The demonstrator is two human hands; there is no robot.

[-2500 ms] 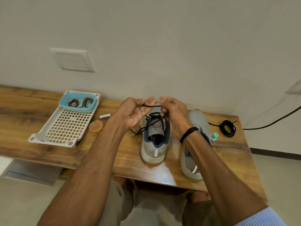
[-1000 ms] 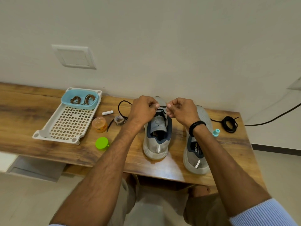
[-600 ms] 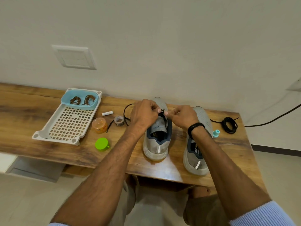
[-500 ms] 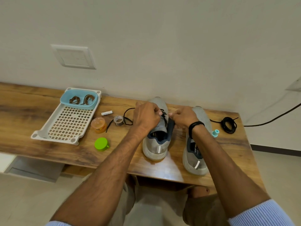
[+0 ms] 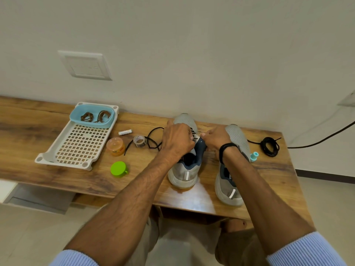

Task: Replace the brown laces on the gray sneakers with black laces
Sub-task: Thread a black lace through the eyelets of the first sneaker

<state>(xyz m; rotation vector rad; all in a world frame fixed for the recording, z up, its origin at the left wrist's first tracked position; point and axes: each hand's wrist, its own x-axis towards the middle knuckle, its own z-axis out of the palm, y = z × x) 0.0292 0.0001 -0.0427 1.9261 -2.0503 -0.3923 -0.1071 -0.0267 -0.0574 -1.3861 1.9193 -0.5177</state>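
Two gray sneakers stand heel-toward-me on the wooden table. My left hand [image 5: 177, 139] and my right hand [image 5: 216, 138] are both curled over the tongue area of the left sneaker [image 5: 184, 169], pinching its black lace [image 5: 153, 140], whose loose end trails left onto the table. The fingertips are hidden behind the hands. The right sneaker [image 5: 229, 185] has no lace showing. A coiled black lace [image 5: 269, 146] lies at the far right. Two coiled brown laces [image 5: 95, 116] sit in a blue tub.
A white perforated tray [image 5: 80, 144] holds the blue tub [image 5: 92, 123] at the left. Between tray and shoe lie a battery [image 5: 125, 132], an orange jar [image 5: 115, 146], a tape roll [image 5: 139, 140] and a green lid [image 5: 118, 169]. A teal cap [image 5: 254, 156] stands right of the sneakers.
Both hands have dropped from holding the lace stretched above the shoe to pressing down close on its tongue. The lace's loose end now lies on the table to the left.
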